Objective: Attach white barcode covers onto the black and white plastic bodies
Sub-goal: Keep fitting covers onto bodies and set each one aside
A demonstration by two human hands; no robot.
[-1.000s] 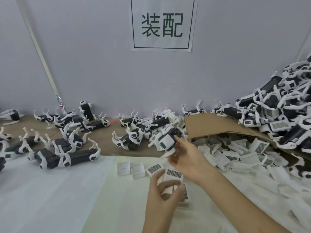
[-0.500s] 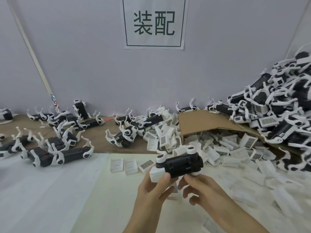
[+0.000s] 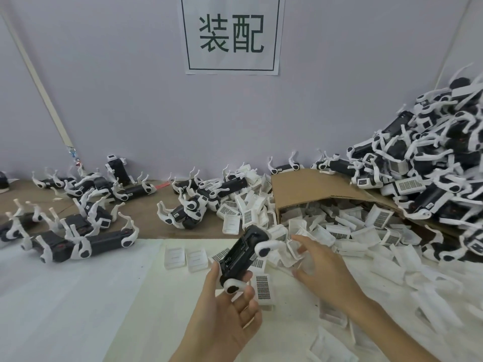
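Note:
My left hand (image 3: 224, 314) grips a black and white plastic body (image 3: 241, 253) by its near end, tilted up and away toward the right. Its open black underside faces me. My right hand (image 3: 324, 273) hovers just right of the body with fingers spread, over loose white barcode covers (image 3: 337, 233); it holds nothing that I can see. One barcode cover (image 3: 264, 286) lies on the white sheet right under the body, barcode up.
A tipped cardboard box (image 3: 308, 189) spills covers at centre right. A tall heap of bodies (image 3: 423, 173) fills the far right. More bodies (image 3: 86, 241) lie on the brown table at left. Two blank covers (image 3: 185, 257) rest on the white foam sheet (image 3: 65, 304).
The body passed from both hands to my left hand alone and turned from level to pointing away. My right hand let go and moved right toward the covers.

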